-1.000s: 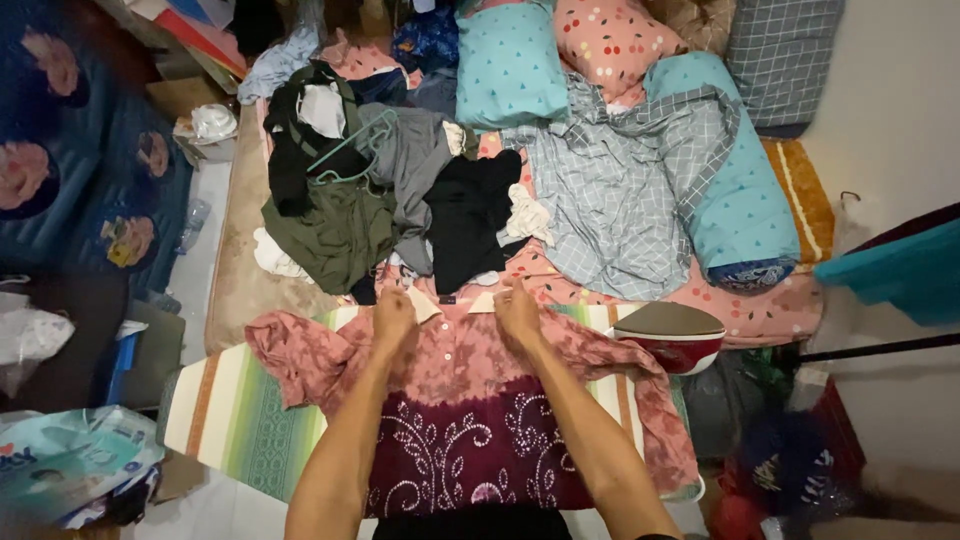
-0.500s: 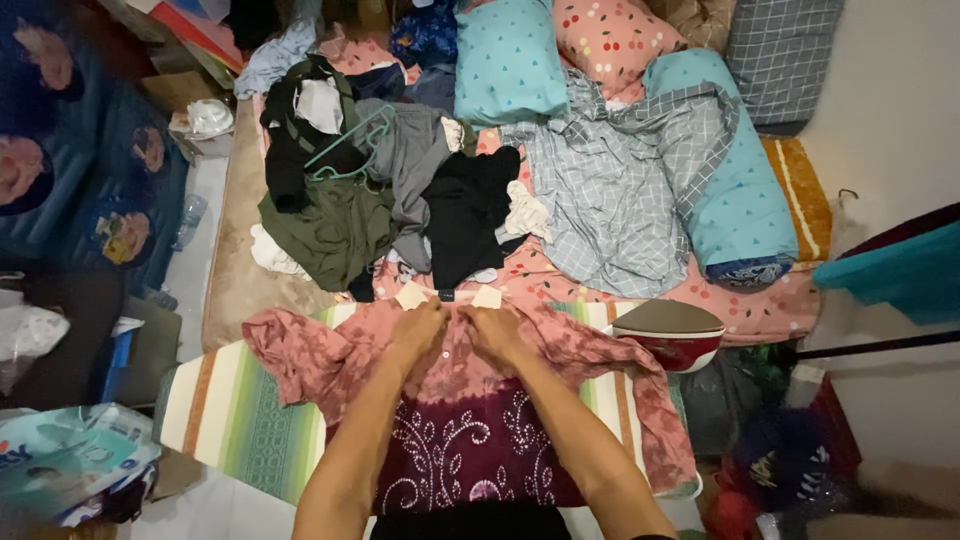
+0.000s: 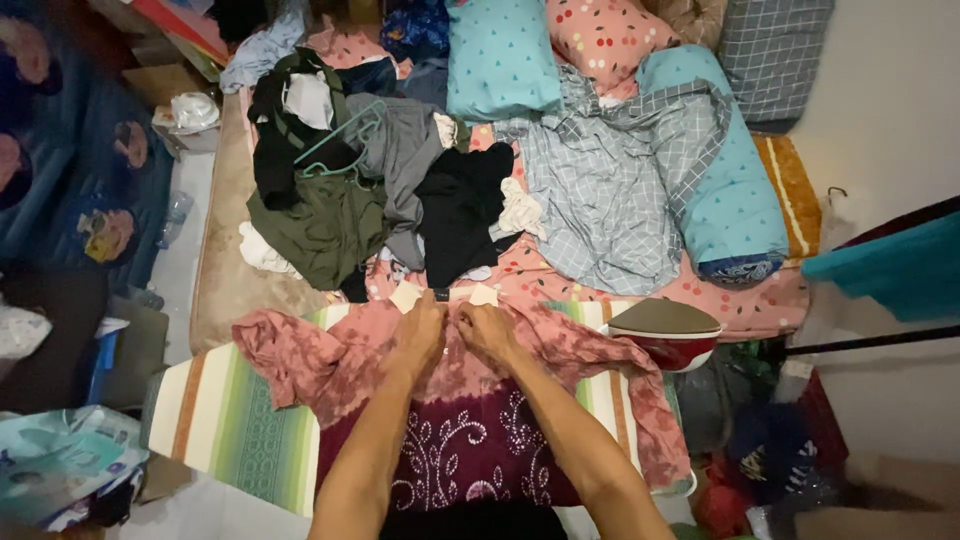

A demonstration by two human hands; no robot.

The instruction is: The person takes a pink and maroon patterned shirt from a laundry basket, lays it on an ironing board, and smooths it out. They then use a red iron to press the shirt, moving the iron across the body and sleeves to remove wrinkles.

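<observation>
The shirt (image 3: pixel 470 400) is thin matt cloth, mottled pink above and dark maroon with pale printed swirls below, wrinkled at the sleeves. The ironing board (image 3: pixel 245 425) wears a striped woven cover, matt and smooth. At the board's right edge the iron (image 3: pixel 665 330) looks like glossy red plastic with a dull smooth soleplate. The hanger (image 3: pixel 335 140) is smooth green plastic.

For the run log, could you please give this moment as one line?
left hand and right hand: meet at collar of pink-and-maroon patterned shirt | shirt: flat on striped ironing board | red iron: right, untouched
</observation>
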